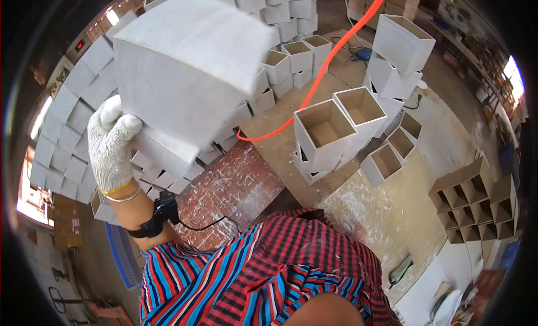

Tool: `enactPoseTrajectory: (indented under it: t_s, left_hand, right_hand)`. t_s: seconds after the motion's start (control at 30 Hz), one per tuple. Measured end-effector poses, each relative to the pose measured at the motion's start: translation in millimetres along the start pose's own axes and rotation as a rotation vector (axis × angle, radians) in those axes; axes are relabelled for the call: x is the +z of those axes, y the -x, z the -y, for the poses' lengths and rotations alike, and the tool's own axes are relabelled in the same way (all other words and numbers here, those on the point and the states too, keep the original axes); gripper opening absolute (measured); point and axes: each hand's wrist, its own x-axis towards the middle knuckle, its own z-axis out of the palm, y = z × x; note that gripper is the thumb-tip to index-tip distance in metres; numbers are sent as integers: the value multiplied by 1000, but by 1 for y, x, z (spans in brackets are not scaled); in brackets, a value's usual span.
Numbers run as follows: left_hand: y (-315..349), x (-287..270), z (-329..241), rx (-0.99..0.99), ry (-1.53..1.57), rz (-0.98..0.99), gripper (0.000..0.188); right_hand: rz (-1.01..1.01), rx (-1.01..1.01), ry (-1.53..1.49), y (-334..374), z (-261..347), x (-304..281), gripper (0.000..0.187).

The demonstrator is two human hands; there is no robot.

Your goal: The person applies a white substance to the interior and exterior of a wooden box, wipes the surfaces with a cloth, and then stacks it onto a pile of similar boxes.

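A large white box (185, 68) is raised close in front of me at the upper left, its edge blurred. My left hand (115, 138), in a white knitted glove, grips it at its lower left corner, fingers bent and thumb against the side. The box covers part of the stacks behind it. A black strapped device (159, 214) with a cable sits on my left forearm. My right hand does not show; only a bare part of my right arm (325, 312) appears at the lower edge.
White boxes (70, 138) are piled high on the left and at the back. Open-topped boxes (325, 127) stand right of centre, beside a scuffed red board (224, 186). An orange hose (342, 43) hangs across the view. Brown compartmented boxes (471, 202) stand far right.
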Motion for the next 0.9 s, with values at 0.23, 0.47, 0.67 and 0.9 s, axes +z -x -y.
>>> enactPoseTrajectory:
  t_s: [0.23, 0.47, 0.67, 0.9]
  left_hand:
    - [-68, 39, 54, 130, -510, 25, 31]
    - [-174, 191, 129, 204, -688, 247, 31]
    - [-262, 312, 178, 251, -654, 425, 33]
    - [-333, 408, 236, 270, -643, 655, 32]
  right_hand:
    - [-41, 86, -58, -11, 1, 2, 32]
    - [-119, 230, -18, -12, -23, -6, 31]
    - [-271, 264, -182, 5, -35, -2, 32]
    - [-407, 404, -205, 28, 4, 7, 28]
